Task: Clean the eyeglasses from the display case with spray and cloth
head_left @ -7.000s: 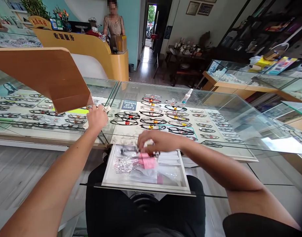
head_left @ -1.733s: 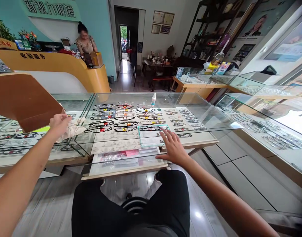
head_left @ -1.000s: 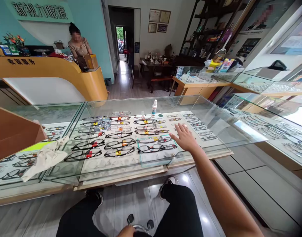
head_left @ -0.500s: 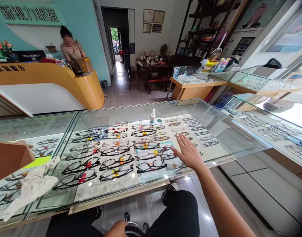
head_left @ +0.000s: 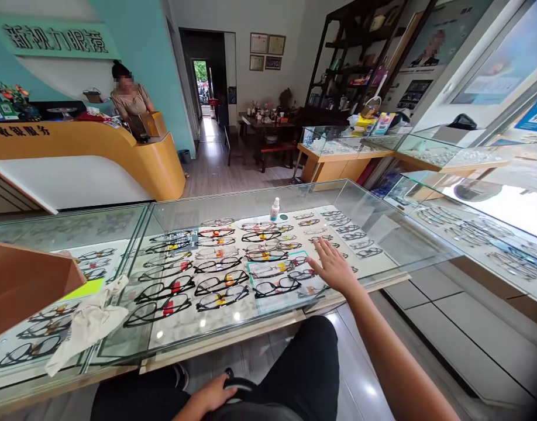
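Observation:
My right hand [head_left: 332,268] lies flat with fingers apart on the glass top of the display case [head_left: 268,324]. Rows of eyeglasses [head_left: 277,286] with small coloured tags sit under the glass, to the left of that hand. Low between my legs, my left hand [head_left: 213,393] is closed over the black curved edge of a seat [head_left: 240,384]; its fingertips are partly hidden. A small white spray bottle [head_left: 274,209] stands near the far side of the case. At the left, a pale cloth [head_left: 90,321] is crumpled on the glass.
A brown box-like object [head_left: 31,286] juts in at the left edge. Behind the case, a person [head_left: 130,99] stands at an orange counter [head_left: 163,169] beside a cardboard box. More glass cases [head_left: 483,228] stand at the right. A dark table [head_left: 268,126] is farther back.
My view has tilted and shifted a little to the left. My left hand has come further into view on the seat edge. My right hand stays flat on the glass.

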`<state>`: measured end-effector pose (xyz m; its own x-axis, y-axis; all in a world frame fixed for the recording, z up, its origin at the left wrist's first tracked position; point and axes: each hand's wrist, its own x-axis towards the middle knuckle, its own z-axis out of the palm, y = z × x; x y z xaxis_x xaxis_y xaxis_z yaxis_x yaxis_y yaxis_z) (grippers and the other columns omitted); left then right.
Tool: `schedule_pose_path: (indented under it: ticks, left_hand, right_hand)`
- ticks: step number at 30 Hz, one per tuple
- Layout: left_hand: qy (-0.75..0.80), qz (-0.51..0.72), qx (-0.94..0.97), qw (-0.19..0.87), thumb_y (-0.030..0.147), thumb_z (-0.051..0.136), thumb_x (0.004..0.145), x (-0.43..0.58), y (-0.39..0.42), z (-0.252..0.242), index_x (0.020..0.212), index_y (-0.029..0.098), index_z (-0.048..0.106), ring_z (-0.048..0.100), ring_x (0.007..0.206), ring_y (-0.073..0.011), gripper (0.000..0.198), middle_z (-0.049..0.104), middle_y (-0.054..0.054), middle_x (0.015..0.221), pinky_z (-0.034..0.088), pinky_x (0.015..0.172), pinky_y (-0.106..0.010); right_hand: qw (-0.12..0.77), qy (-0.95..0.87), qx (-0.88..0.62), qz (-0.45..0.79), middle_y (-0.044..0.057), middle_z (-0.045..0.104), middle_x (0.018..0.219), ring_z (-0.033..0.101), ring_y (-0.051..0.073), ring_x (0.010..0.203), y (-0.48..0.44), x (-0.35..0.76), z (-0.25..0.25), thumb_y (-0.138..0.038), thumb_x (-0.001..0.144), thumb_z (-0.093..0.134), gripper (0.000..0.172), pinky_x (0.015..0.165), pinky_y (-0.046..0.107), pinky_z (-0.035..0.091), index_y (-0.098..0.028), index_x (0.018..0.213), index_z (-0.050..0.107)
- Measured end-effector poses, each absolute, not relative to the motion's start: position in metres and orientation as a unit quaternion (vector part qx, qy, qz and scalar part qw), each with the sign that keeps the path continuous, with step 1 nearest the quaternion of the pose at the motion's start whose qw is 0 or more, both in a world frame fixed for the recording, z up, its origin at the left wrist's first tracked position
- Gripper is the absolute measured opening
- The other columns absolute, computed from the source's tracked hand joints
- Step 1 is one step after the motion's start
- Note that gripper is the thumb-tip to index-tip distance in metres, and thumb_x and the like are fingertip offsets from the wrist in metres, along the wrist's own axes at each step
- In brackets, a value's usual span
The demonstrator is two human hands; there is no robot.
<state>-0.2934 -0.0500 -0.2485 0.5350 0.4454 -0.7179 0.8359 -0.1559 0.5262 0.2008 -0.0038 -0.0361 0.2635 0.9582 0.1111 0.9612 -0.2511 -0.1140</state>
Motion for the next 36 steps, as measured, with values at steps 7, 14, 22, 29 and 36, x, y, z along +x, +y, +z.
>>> schedule_pose_path:
  ticks: [7, 14, 22, 29, 36]
  left_hand:
    - [0.353, -0.176, 0.784, 0.48, 0.051, 0.063, 0.095, -0.252, -0.053, -0.141, 0.128, 0.032, 0.08, 0.077, 0.126, -0.0319, 0.041, 0.083, -0.006, 0.13, 0.055, 0.111, -0.041]
    - [0.25, 0.087, 0.92, 0.29, 0.037, 0.061, 0.107, -0.18, -0.007, 0.065, 0.098, 0.024, 0.083, 0.074, 0.09, -0.0233, 0.027, 0.081, -0.005, 0.096, 0.052, 0.084, -0.033]
    - [0.306, 0.02, 0.943, 0.133, 0.024, 0.067, 0.104, -0.117, 0.054, 0.087, 0.097, 0.014, 0.085, 0.082, 0.11, -0.0358, 0.022, 0.084, -0.019, 0.108, 0.06, 0.092, -0.044]
    - [0.295, 0.002, 0.945, 0.139, 0.027, 0.069, 0.099, -0.107, 0.057, 0.079, 0.099, 0.021, 0.087, 0.082, 0.108, -0.0309, 0.018, 0.087, -0.012, 0.106, 0.062, 0.09, -0.041]
    - [0.241, 0.183, 0.909, 0.288, 0.039, 0.076, 0.098, -0.169, 0.068, 0.113, 0.101, 0.025, 0.087, 0.076, 0.102, -0.0254, 0.018, 0.083, -0.006, 0.104, 0.056, 0.086, -0.037]
  right_hand:
    - [0.084, -0.601, -0.795, 0.01, 0.018, 0.031, 0.19, 0.027, 0.038, 0.178, 0.0, 0.201, -0.031, -0.076, 0.111, 0.029, 0.093, 0.143, 0.06, 0.028, -0.015, 0.181, 0.035]
    - [0.085, -0.591, -0.802, 0.026, 0.017, 0.029, 0.19, 0.027, 0.037, 0.178, 0.001, 0.194, -0.018, -0.071, 0.112, 0.03, 0.09, 0.144, 0.057, 0.026, -0.012, 0.18, 0.036]
    - [0.1, -0.597, -0.796, -0.004, 0.016, 0.038, 0.187, 0.033, 0.038, 0.176, 0.006, 0.209, -0.036, -0.07, 0.109, 0.038, 0.088, 0.143, 0.059, 0.031, -0.016, 0.178, 0.04]
    - [0.136, -0.591, -0.795, -0.014, 0.016, 0.043, 0.185, 0.039, 0.04, 0.173, 0.011, 0.222, -0.05, -0.072, 0.105, 0.042, 0.088, 0.139, 0.064, 0.037, -0.017, 0.174, 0.047]
    - [0.233, -0.583, -0.778, -0.021, 0.022, 0.067, 0.164, 0.059, 0.044, 0.156, 0.01, 0.228, -0.047, -0.074, 0.099, 0.05, 0.077, 0.13, 0.063, 0.048, -0.018, 0.147, 0.07]
